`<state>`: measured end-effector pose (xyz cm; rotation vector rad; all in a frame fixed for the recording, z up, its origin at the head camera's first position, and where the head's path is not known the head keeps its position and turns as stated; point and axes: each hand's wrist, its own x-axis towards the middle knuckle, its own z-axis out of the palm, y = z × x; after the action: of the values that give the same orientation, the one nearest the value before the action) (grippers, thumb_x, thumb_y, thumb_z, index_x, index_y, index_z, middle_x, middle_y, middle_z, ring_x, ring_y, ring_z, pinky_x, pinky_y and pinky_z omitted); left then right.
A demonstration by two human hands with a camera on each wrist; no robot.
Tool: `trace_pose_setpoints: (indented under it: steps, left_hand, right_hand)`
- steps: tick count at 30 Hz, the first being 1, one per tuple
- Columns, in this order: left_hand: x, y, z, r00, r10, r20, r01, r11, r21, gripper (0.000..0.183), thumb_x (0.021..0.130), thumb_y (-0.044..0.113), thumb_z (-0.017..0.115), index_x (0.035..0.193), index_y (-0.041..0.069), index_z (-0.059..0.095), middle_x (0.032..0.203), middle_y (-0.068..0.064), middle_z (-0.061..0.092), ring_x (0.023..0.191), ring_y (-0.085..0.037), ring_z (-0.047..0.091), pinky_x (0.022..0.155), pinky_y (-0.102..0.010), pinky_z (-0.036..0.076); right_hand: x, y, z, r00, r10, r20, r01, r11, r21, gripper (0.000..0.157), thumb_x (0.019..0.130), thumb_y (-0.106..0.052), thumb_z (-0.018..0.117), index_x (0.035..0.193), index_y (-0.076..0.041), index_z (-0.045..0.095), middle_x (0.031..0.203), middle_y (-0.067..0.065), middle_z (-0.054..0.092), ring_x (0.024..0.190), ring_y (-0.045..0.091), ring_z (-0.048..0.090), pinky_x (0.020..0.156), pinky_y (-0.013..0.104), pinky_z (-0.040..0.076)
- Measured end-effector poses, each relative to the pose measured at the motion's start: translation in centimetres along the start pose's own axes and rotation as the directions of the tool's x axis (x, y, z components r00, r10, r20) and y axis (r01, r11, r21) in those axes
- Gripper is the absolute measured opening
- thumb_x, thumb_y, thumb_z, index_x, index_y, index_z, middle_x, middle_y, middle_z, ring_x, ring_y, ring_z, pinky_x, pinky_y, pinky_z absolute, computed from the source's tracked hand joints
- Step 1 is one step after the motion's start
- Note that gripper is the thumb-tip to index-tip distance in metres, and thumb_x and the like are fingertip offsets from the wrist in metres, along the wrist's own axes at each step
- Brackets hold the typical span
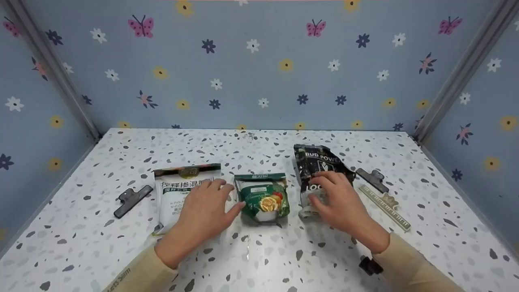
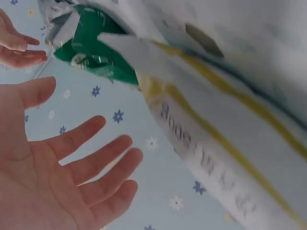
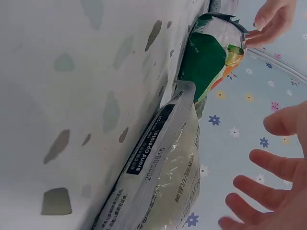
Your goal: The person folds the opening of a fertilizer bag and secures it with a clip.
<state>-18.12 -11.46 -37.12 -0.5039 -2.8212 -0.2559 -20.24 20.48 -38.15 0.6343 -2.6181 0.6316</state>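
Observation:
Three packed bags lie in a row on the speckled table. On the left is a white bag (image 1: 168, 207) with dark lettering, and over its right side hovers my left hand (image 1: 204, 211), fingers spread. A smaller green bag (image 1: 259, 202) with a fruit picture sits in the middle, near my left thumb. My right hand (image 1: 338, 202) is above the black bag (image 1: 318, 162) with a pale lower part, covering some of it. Both wrist views show spread fingers (image 2: 108, 175) with a gap between them and the bags; neither hand holds anything.
A dark clip (image 1: 133, 201) lies left of the white bag, another dark clip (image 1: 373, 179) right of the black bag. Beside that is a gold ruler-like clip (image 1: 385, 207). A small black object (image 1: 370, 265) is by the right sleeve. Flower-patterned walls (image 1: 259, 73) enclose the table's back and sides.

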Motion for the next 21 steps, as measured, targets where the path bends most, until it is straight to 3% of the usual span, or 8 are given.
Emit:
trace_pose_setpoints:
  steps: [4,10,16,21]
  left_hand:
    - [0.2,-1.2,-1.0,0.999,-0.001,-0.048,0.001,1.0,-0.007,0.04,0.093,0.045,0.067,0.106,0.008,0.071,0.101,-0.009,0.069,0.089,-0.029,0.064,0.074,-0.045,0.053]
    - [-0.2,-3.9,-2.1,0.997,-0.069,-0.027,0.067,0.996,-0.058,0.033,0.094,0.042,0.067,0.101,0.01,0.072,0.084,-0.005,0.069,0.061,-0.022,0.058,0.05,-0.037,0.046]
    - [-0.7,-7.0,-3.2,0.986,-0.159,0.044,0.162,0.984,-0.074,0.04,0.096,0.043,0.063,0.112,0.008,0.071,0.088,-0.009,0.07,0.065,-0.022,0.06,0.052,-0.038,0.048]
    - [-1.0,-9.6,-4.0,0.966,-0.237,0.106,0.247,0.964,-0.093,0.051,0.098,0.049,0.057,0.121,0.004,0.068,0.105,-0.017,0.07,0.077,-0.029,0.063,0.057,-0.044,0.049]
  right_hand:
    - [0.7,-0.5,0.4,0.998,-0.043,-0.05,0.044,0.999,0.009,0.011,0.088,-0.015,0.074,0.099,-0.012,0.072,0.112,0.003,0.066,0.105,0.025,0.059,0.092,0.043,0.048]
    - [1.9,-1.8,1.0,0.996,-0.085,-0.036,0.087,0.995,0.047,0.005,0.089,-0.012,0.072,0.093,-0.015,0.072,0.098,-0.002,0.066,0.092,0.019,0.063,0.081,0.036,0.051]
    - [2.4,-2.8,1.3,0.997,-0.075,-0.003,0.075,0.993,0.088,0.005,0.091,-0.013,0.069,0.094,-0.014,0.072,0.098,-0.003,0.066,0.089,0.019,0.063,0.078,0.034,0.052]
    - [3.1,-3.7,1.6,0.997,-0.066,0.027,0.062,0.991,0.116,0.008,0.094,-0.015,0.065,0.095,-0.013,0.073,0.099,-0.004,0.067,0.091,0.02,0.063,0.079,0.035,0.051]
